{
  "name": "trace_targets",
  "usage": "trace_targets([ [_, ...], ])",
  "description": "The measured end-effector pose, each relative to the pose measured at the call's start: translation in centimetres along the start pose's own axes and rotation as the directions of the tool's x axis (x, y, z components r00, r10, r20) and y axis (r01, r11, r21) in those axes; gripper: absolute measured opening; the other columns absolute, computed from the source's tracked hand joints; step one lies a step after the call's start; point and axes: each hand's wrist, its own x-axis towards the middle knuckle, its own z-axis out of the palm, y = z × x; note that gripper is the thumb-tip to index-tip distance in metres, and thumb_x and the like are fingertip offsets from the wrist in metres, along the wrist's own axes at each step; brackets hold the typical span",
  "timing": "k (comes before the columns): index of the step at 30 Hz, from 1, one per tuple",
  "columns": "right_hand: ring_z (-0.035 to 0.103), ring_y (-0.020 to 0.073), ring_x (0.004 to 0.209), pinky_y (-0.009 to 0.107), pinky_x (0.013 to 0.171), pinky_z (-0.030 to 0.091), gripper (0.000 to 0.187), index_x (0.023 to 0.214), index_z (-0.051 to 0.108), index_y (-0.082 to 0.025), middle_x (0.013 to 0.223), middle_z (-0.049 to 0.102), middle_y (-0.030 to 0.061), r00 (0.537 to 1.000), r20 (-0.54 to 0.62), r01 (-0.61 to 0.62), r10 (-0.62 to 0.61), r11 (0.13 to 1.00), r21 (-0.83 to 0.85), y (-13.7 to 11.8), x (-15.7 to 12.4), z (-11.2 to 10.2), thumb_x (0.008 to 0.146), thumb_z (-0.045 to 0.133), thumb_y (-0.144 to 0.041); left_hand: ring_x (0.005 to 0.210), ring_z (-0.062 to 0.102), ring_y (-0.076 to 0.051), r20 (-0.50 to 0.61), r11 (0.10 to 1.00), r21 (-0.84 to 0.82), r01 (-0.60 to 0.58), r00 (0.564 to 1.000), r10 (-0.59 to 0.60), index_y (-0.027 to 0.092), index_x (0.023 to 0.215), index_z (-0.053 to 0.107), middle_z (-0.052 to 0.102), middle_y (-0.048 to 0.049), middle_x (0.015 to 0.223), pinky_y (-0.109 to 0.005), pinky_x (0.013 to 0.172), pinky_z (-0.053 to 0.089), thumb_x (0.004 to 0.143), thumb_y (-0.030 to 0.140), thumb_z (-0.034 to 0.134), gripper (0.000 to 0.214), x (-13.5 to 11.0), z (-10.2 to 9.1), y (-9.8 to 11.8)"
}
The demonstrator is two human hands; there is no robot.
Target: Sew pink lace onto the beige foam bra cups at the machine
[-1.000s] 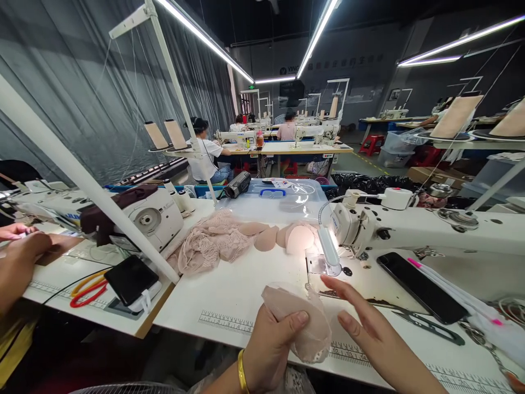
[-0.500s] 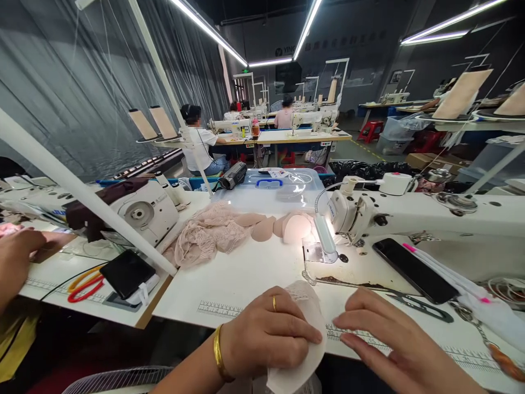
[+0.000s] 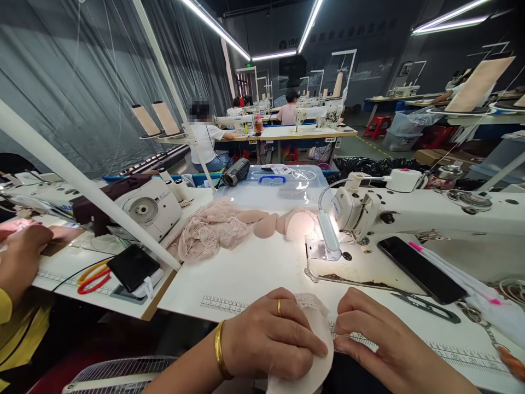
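You steady the fabric cup (image 3: pixel 322 324) | left hand (image 3: pixel 270 339) clamped on it — right hand (image 3: pixel 388 328) near edge, can't tell if pinching | next likely needs edge control

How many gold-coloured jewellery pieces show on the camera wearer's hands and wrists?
2: a ring on the left hand, a bracelet around that wrist; others may be hidden.

Premises: a sewing workshop.
Sewing machine (image 3: pixel 422 210) at near right, another machine (image 3: pixel 168 212) at near left; more machines (image 3: pixel 314 114) on far benches (image 3: pixel 301 132), one with a seated person (image 3: pixel 205 143). Thread cones (image 3: pixel 166 117) stand on racks left and right. Lace (image 3: pixel 207 235) lies on the near table (image 3: pixel 197 284), marked with a ruler (image 3: pixel 225 306). Strip lights (image 3: pixel 309 24) hang overhead.
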Motion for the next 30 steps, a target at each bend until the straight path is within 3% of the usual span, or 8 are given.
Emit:
trace_targets([
  [8, 0.059, 0.0139, 0.084, 0.023, 0.069, 0.049, 0.015, 0.099, 0.055, -0.028, 0.096, 0.054, 0.0003, 0.995, 0.101, 0.001, -0.009, 0.998, 0.07, 0.3, 0.0, 0.0, 0.108, 0.051, -0.016, 0.08, 0.071, -0.012, -0.025, 0.999, -0.051, -0.017, 1.0, 0.015, 0.022, 0.08, 0.055, 0.084, 0.0049, 0.103, -0.03, 0.088, 0.052, 0.106, 0.021, 0.054, 0.026, 0.0, 0.1, 0.0],
  [15, 0.056, 0.0156, 0.079, 0.026, 0.069, 0.052, 0.021, 0.092, 0.042, -0.028, 0.091, 0.053, -0.0015, 0.984, -0.05, -0.137, 0.171, 0.904, 0.404, 0.0, -0.6, 2.0, 0.112, 0.047, -0.03, 0.084, 0.07, -0.01, -0.026, 0.998, -0.051, -0.035, 0.999, 0.034, 0.022, 0.075, 0.058, 0.084, 0.0074, 0.105, -0.029, 0.095, 0.05, 0.102, 0.019, 0.059, 0.027, -0.3, 0.4, -0.2],
  [17, 0.054, 0.0163, 0.078, 0.028, 0.067, 0.049, 0.019, 0.093, 0.041, -0.028, 0.089, 0.052, -0.0009, 0.96, -0.202, -0.132, 0.192, 0.951, 0.279, 0.7, -0.6, 3.6, 0.111, 0.045, -0.024, 0.084, 0.069, -0.011, -0.016, 0.999, -0.036, -0.033, 0.999, 0.032, 0.022, 0.076, 0.058, 0.083, 0.0053, 0.107, -0.031, 0.095, 0.049, 0.106, 0.023, 0.054, 0.03, -0.4, 0.6, -0.2],
  [20, 0.049, 0.0186, 0.078, 0.032, 0.07, 0.045, 0.018, 0.094, 0.047, -0.026, 0.087, 0.052, 0.0006, 0.905, -0.423, -0.128, 0.052, 0.98, -0.155, 3.0, -0.7, 4.8, 0.106, 0.05, -0.013, 0.079, 0.067, -0.011, -0.014, 1.0, -0.022, -0.02, 1.0, 0.019, 0.021, 0.075, 0.056, 0.084, 0.0046, 0.104, -0.03, 0.092, 0.05, 0.108, 0.024, 0.05, 0.033, -0.4, 0.4, 0.0],
  [24, 0.049, 0.0188, 0.072, 0.032, 0.068, 0.045, 0.022, 0.087, 0.047, -0.027, 0.079, 0.05, -0.0014, 0.901, -0.429, -0.164, 0.057, 0.963, -0.215, 4.7, -1.6, 3.5, 0.105, 0.053, -0.015, 0.084, 0.068, -0.013, 0.008, 1.0, -0.017, 0.009, 1.0, -0.009, 0.022, 0.081, 0.057, 0.084, 0.0023, 0.106, -0.03, 0.091, 0.051, 0.106, 0.021, 0.056, 0.026, -0.4, -0.3, 0.3],
  [26, 0.062, 0.0221, 0.088, 0.033, 0.076, 0.054, 0.006, 0.105, 0.057, -0.026, 0.096, 0.061, 0.0039, 0.931, -0.355, -0.155, 0.087, 0.974, -0.167, 4.1, -2.3, 3.3, 0.105, 0.061, -0.03, 0.086, 0.069, -0.015, 0.007, 0.998, -0.046, 0.049, 0.999, -0.049, 0.022, 0.087, 0.058, 0.084, -0.0022, 0.107, -0.031, 0.089, 0.053, 0.107, 0.022, 0.054, 0.021, -0.4, -0.3, 0.3],
  [29, 0.058, 0.0365, 0.133, 0.045, 0.102, 0.057, 0.073, 0.153, 0.046, -0.027, 0.148, 0.053, 0.0173, 0.959, -0.282, -0.035, -0.004, 0.99, -0.135, 2.3, -3.1, 5.2, 0.094, 0.073, -0.059, 0.084, 0.073, -0.015, -0.052, 0.976, -0.127, 0.178, 0.981, -0.186, 0.021, 0.093, 0.059, 0.083, -0.0066, 0.103, -0.028, 0.086, 0.055, 0.103, 0.023, 0.061, 0.011, -0.2, 0.4, 0.3],
  [30, 0.054, 0.0392, 0.139, 0.049, 0.106, 0.055, 0.077, 0.159, 0.04, -0.029, 0.155, 0.048, 0.0181, 0.955, -0.289, 0.019, -0.059, 0.99, -0.137, 1.7, -3.2, 6.3, 0.095, 0.071, -0.059, 0.083, 0.074, -0.015, -0.075, 0.955, -0.159, 0.252, 0.961, -0.266, 0.021, 0.092, 0.06, 0.083, -0.0061, 0.099, -0.027, 0.084, 0.056, 0.099, 0.023, 0.067, 0.01, 0.0, 0.8, 0.3],
])
